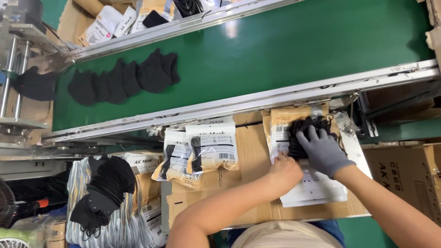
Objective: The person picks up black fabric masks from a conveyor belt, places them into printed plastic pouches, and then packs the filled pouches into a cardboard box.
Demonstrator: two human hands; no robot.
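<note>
My right hand [321, 149], in a grey glove, presses on a bundle of black masks [305, 131] at the mouth of a flat pouch on top of a stack of pouches [317, 188]. Bare and closed, my left hand [285, 171] pinches the left edge of that top pouch. The stack lies on a cardboard work surface [250, 151] just below the conveyor rail. Whether the masks are partly inside the pouch I cannot tell.
A green conveyor belt [275, 46] carries a row of black masks [124, 78] at its left end. Two filled pouches [202, 151] lie left of my hands. A pile of black masks [103, 188] sits at lower left. A cardboard box [409, 174] stands at right.
</note>
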